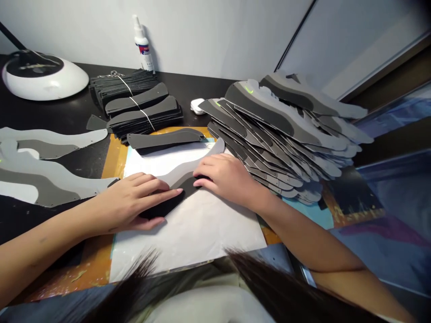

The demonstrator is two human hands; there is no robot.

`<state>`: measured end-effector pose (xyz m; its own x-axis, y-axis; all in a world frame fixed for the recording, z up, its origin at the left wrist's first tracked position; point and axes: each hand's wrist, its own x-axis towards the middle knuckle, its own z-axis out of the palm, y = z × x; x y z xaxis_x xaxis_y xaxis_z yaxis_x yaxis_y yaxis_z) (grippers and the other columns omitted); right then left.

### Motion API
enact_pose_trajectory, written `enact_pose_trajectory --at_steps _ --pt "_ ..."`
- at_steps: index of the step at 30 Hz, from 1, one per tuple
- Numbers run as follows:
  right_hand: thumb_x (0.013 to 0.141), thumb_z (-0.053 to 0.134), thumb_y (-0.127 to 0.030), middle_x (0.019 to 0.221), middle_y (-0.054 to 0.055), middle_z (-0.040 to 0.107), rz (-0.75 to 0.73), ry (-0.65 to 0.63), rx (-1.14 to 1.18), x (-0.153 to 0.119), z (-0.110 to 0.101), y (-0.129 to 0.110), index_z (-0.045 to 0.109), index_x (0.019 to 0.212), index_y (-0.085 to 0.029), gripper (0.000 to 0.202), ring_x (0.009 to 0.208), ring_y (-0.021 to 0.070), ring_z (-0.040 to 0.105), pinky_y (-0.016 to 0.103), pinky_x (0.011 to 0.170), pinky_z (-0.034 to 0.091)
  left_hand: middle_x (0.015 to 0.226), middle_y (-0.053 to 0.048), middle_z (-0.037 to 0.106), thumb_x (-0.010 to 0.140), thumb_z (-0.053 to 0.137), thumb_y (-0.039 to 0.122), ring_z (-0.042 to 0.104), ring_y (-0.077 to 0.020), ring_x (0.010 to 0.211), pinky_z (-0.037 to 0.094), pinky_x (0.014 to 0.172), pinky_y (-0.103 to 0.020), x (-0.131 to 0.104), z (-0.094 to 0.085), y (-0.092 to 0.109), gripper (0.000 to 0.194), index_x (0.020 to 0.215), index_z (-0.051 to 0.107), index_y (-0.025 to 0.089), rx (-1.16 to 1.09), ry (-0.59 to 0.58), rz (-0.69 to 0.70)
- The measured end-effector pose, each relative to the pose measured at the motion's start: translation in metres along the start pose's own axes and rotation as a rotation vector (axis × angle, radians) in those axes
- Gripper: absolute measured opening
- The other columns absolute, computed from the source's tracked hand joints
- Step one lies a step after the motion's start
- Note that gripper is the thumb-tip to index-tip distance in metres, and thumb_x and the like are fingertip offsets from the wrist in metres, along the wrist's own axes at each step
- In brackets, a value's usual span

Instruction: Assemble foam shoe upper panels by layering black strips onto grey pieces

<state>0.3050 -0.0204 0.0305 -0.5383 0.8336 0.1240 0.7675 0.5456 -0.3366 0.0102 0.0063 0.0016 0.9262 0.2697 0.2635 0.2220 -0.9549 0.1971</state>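
Dark hair strands (289, 287) nearest, at six o'clock; beyond, a grey-and-black panel (186, 180) on a white sheet (208, 233), under left hand (134, 202) and right hand (227, 179).
Clock read from the sheet's middle: long axis of the panel roughly from eight o'clock to two; left hand loosely spread over the eight o'clock end, right hand narrower, fingers curled near the two o'clock end; both touching, neither nearer; cannot tell whether pinching or only pressing on the right. Around, a black surface (72, 114), with banded dark pieces (158, 112) at eleven, an overlapping grey stack (272, 134) at two, loose grey panels (50, 172) between nine and ten; farther off, a white bottle (143, 47) before a pale wall (215, 36), between eleven and twelve.
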Motion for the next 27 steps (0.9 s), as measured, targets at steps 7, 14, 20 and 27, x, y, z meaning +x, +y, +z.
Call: enact_pose_trajectory --at_steps 7,14,20,27 --pt "0.103 0.064 -0.019 0.095 0.004 0.066 0.019 -0.055 0.154 0.003 0.008 -0.005 0.057 0.092 -0.02 0.014 0.092 0.0203 0.054 0.03 0.077 0.036 0.12 -0.01 0.069 0.099 0.062 0.032 0.058 -0.0244 0.097 0.049 0.091 -0.037 0.001 -0.001 0.004 0.06 0.157 0.051 0.023 -0.028 -0.024 -0.053" --pt "0.101 0.054 -0.017 0.092 -0.001 0.057 0.079 -0.042 0.558 0.008 0.015 0.001 0.045 0.094 -0.024 0.013 0.085 0.0175 0.051 0.029 0.077 0.038 0.12 -0.012 0.066 0.101 0.063 0.03 0.057 -0.0231 0.098 0.05 0.09 -0.034 0.005 -0.003 0.004 0.057 0.155 0.051 0.016 -0.017 -0.037 -0.005" --pt "0.101 0.052 -0.022 0.082 -0.005 0.047 0.188 -0.099 0.924 0.014 0.014 0.002 0.044 0.094 -0.024 0.011 0.074 0.0139 0.044 0.027 0.07 0.036 0.118 -0.01 0.066 0.103 0.059 0.032 0.058 -0.0235 0.098 0.05 0.092 -0.035 0.001 0.003 0.004 0.061 0.162 0.043 0.023 -0.063 0.004 -0.035" --pt "0.101 0.052 -0.024 0.079 -0.005 0.048 0.193 -0.069 0.91 0.013 0.015 0.002 0.043 0.094 -0.024 0.011 0.072 0.0137 0.045 0.027 0.07 0.037 0.118 -0.007 0.067 0.102 0.061 0.03 0.058 -0.0231 0.098 0.048 0.094 -0.035 0.003 -0.003 0.006 0.065 0.164 0.042 0.03 -0.035 -0.032 -0.016"
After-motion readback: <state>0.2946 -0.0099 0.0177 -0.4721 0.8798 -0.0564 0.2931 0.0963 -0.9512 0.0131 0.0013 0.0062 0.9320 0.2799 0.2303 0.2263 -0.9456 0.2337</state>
